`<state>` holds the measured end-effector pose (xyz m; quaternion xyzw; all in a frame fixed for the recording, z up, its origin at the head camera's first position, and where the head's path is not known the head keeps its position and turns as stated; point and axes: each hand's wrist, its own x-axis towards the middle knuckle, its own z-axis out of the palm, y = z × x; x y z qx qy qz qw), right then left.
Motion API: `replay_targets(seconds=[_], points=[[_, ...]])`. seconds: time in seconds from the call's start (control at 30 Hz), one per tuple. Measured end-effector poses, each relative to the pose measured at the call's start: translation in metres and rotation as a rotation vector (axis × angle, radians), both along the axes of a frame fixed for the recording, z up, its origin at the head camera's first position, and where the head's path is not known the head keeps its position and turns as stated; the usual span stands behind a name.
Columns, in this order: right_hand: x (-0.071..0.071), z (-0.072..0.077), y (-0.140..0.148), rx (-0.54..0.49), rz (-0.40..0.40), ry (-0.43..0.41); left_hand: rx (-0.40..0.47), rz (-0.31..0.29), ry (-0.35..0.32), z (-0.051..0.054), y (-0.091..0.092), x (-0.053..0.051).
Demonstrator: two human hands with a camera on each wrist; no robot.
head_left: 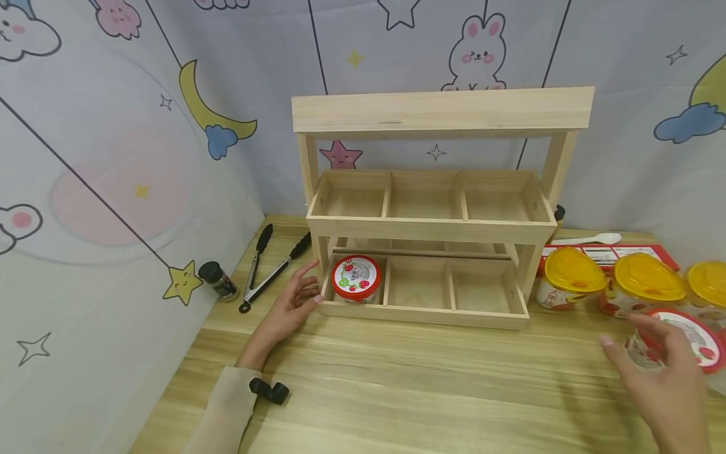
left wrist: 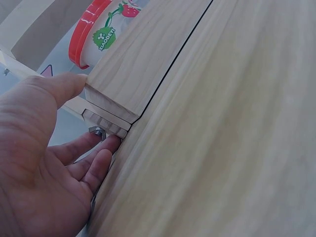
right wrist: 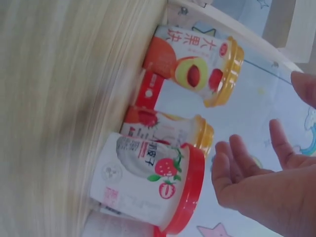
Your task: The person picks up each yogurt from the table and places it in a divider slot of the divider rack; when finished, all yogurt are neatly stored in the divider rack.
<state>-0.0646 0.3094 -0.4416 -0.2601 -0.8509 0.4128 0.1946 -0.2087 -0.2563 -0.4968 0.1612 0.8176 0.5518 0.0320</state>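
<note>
My left hand (head_left: 286, 310) is at the lower left corner of a wooden two-tier rack (head_left: 442, 111). In the left wrist view the thumb touches the lower tray's (left wrist: 143, 59) front corner, with relaxed fingers beside a wing nut (left wrist: 98, 131). A red-lidded cup (head_left: 356, 279) with strawberry print sits in that tray's left compartment. My right hand (head_left: 669, 378) hovers at the far right by another red-lidded cup (right wrist: 143, 180). Its fingers are spread and apart from the cup in the right wrist view. Behind that cup are several yellow-lidded cups (head_left: 571, 277).
Left of the rack lie black-handled tongs (head_left: 272, 277) and a small black-capped jar (head_left: 218, 281). Behind the yellow-lidded cups, a white spoon (head_left: 595, 239) rests on a red and white box (head_left: 618, 253). A dark-capped bottle (head_left: 558, 217) is partly hidden by the rack's right side.
</note>
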Motion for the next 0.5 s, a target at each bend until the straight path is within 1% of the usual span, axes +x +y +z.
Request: replay_targets(seconds=[0.07, 0.13, 0.23, 0.4, 0.43, 0.5], points=[[0.000, 0.003, 0.000, 0.002, -0.037, -0.022, -0.001, 0.000, 0.003, 0.000, 0.000, 0.000], [0.000, 0.004, -0.001, 0.007, -0.067, -0.025, -0.003, 0.000, 0.006, 0.000, 0.000, 0.000], [0.000, 0.003, 0.001, 0.026, -0.081, 0.019, -0.007, -0.001, 0.007, 0.001, 0.000, 0.001], [0.001, -0.005, 0.010, 0.104, -0.106, 0.129, -0.006, 0.000, 0.004, 0.001, 0.000, 0.000], [0.002, -0.006, 0.012, 0.103, -0.114, 0.137, -0.006, 0.001, 0.004, 0.001, 0.000, 0.000], [0.001, -0.005, 0.016, 0.093, -0.127, 0.116, -0.005, 0.001, 0.004, 0.001, 0.000, 0.001]])
